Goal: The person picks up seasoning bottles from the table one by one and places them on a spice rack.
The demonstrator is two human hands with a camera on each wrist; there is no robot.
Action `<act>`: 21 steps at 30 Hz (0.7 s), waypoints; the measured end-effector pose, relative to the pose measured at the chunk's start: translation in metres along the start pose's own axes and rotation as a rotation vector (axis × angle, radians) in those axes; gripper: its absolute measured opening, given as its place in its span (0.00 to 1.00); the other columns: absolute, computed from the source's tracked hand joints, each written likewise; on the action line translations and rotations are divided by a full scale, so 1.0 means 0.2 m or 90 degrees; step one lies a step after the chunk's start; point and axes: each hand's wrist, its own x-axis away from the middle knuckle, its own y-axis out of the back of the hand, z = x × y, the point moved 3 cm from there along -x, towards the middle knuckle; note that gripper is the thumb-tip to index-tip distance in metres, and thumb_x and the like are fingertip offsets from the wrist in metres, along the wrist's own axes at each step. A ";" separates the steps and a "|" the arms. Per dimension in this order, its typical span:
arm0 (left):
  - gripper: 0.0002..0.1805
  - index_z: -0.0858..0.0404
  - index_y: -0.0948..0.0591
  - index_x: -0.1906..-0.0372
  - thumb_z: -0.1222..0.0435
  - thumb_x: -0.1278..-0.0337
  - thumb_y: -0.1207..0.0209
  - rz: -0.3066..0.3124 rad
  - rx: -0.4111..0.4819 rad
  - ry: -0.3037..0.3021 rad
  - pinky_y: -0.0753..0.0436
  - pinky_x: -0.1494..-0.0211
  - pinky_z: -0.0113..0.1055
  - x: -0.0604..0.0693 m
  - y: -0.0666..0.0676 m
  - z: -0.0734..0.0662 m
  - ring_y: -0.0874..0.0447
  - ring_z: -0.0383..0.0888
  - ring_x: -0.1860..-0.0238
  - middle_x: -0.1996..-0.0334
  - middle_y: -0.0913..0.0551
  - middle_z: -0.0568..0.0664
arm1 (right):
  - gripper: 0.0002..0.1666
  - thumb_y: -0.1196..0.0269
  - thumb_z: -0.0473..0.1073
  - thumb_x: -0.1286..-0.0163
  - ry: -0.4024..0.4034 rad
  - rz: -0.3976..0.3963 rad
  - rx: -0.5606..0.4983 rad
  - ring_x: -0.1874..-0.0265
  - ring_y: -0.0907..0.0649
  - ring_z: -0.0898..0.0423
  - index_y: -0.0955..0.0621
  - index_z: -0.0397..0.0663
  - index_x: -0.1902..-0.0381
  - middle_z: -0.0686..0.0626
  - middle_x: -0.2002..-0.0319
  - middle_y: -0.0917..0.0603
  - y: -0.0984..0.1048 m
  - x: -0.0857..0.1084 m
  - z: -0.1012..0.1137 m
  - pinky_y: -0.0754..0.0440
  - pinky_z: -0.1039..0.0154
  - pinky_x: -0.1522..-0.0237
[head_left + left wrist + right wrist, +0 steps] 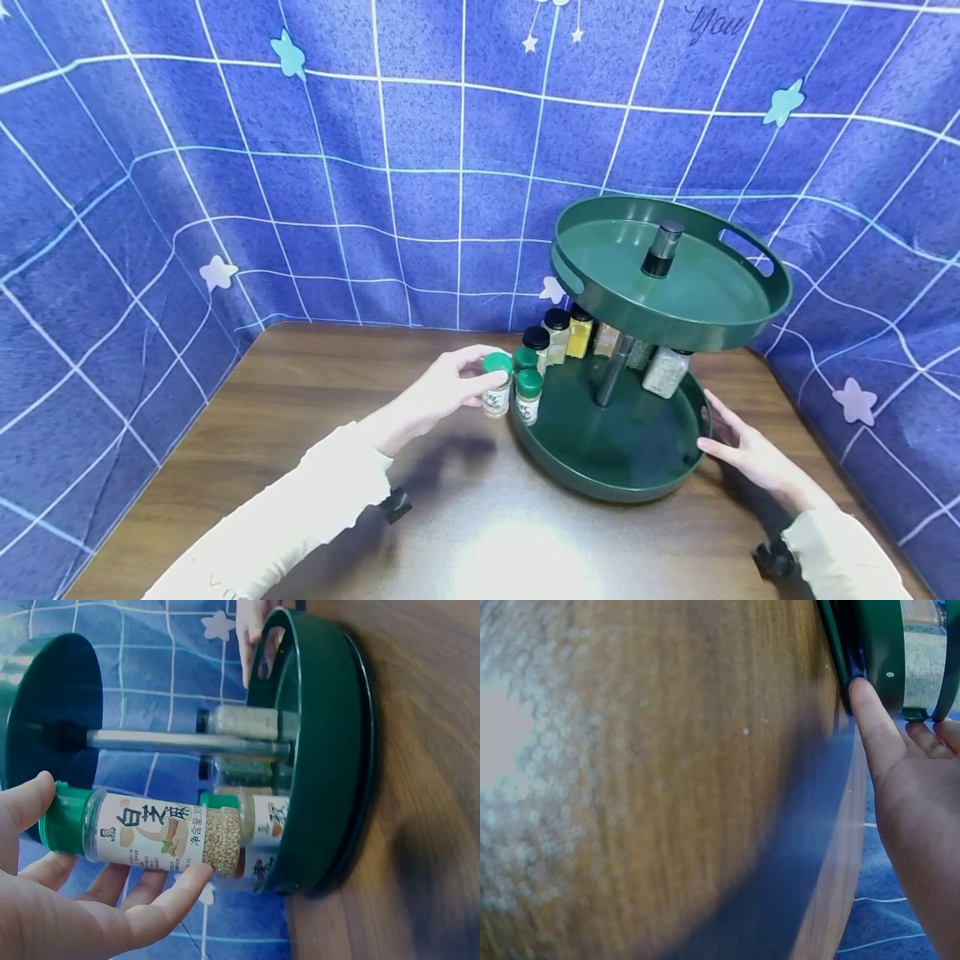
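Observation:
My left hand (pixel 457 383) holds a small clear jar of white sesame seeds (pixel 161 832) with a green lid, its thumb and fingers around it. In the head view the jar is upright at the left rim of a dark green two-tier round rack (pixel 600 482). Just inside the lower tier stand two more green-lidded jars, the nearer one (pixel 528 398) partly hiding the other (pixel 526 360). At the rack's right side, my right hand (pixel 757 458) touches the lower tier's wall by its handle slot, fingers mostly straight.
Black-lidded spice jars (pixel 557 335) line the back of the lower tier, and a jar with pale contents (pixel 666 372) leans at its right. The upper tier (pixel 720 283) overhangs them, carried by a metal post (pixel 617 371). Blue patterned cloth (pixel 420 200) surrounds the wooden table (pixel 300 392).

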 end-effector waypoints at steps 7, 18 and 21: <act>0.21 0.63 0.26 0.41 0.66 0.39 0.42 0.029 0.027 -0.023 0.17 0.54 0.47 -0.01 -0.07 -0.03 0.20 0.44 0.53 0.53 0.19 0.58 | 0.45 0.42 0.37 0.32 -0.010 -0.002 0.008 0.46 0.40 0.86 0.55 0.42 0.26 0.23 0.33 0.48 0.00 0.00 -0.02 0.39 0.88 0.50; 0.20 0.62 0.24 0.43 0.66 0.41 0.40 0.032 0.021 -0.009 0.17 0.56 0.45 -0.05 -0.19 -0.02 0.19 0.41 0.56 0.54 0.18 0.55 | 0.46 0.42 0.38 0.31 -0.026 0.005 0.002 0.46 0.40 0.87 0.56 0.42 0.26 0.24 0.32 0.48 0.00 0.01 -0.02 0.39 0.88 0.51; 0.21 0.61 0.24 0.43 0.65 0.42 0.39 0.027 0.009 -0.002 0.17 0.57 0.44 -0.06 -0.22 0.00 0.18 0.40 0.57 0.54 0.18 0.55 | 0.46 0.42 0.38 0.31 -0.028 0.007 -0.002 0.46 0.40 0.86 0.55 0.43 0.26 0.24 0.32 0.48 0.00 0.00 -0.01 0.39 0.88 0.50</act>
